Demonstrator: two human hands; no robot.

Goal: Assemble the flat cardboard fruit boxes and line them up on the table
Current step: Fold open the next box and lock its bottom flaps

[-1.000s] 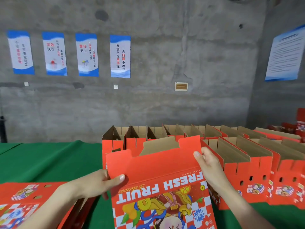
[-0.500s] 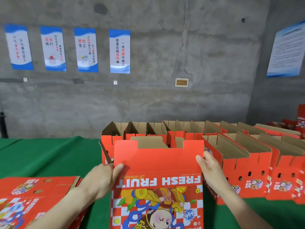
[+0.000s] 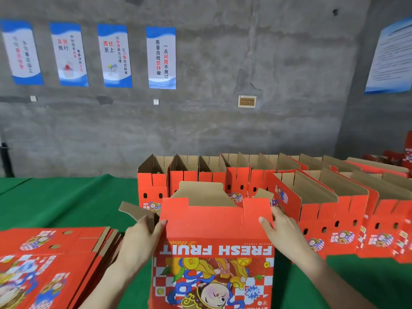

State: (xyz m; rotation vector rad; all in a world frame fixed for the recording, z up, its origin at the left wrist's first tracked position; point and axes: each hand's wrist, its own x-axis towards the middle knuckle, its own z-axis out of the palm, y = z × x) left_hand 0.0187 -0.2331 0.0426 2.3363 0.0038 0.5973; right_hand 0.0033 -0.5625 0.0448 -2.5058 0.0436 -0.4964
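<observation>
Holding a box (image 3: 214,228) upright at centre, both hands on it. Printed face is twd the camera; "FRESH FRUIT" reads upside down, w/ the cartoon figure under it inverted too. The box's lower end is out of frame, so can't tell if it rests on the counter (image 3: 66,201).

L hand (image 3: 138,241) grips the box's left edge: thumb on the red front, fingers (image 3: 143,220) curled round the side, touching a brown side flap (image 3: 131,210) that sticks out to the left. R hand (image 3: 285,233) grips the right edge the same way, thumb on the front near the top corner, fingers wrapped behind. Both sets of fingers are closed on the box, neither spread wide.

Top of the box is open. The rear flap (image 3: 200,192) stands up, brown inside showing. A small flap (image 3: 264,194) pokes up at the right corner.

Stack (image 3: 51,264) of flat boxes lies on the counter at left, just beside the L forearm, edges fanned slightly.

Rows (image 3: 323,208) of built boxes stand behind and to the right: back row along the far edge, nearer row just beside the R hand, all upright, tops open, packed side by side.

Counter has a green cover. Behind is a concrete wall (image 3: 223,130) w/ four posters (image 3: 160,58) in a line and a bigger notice (image 3: 392,54) at right.
</observation>
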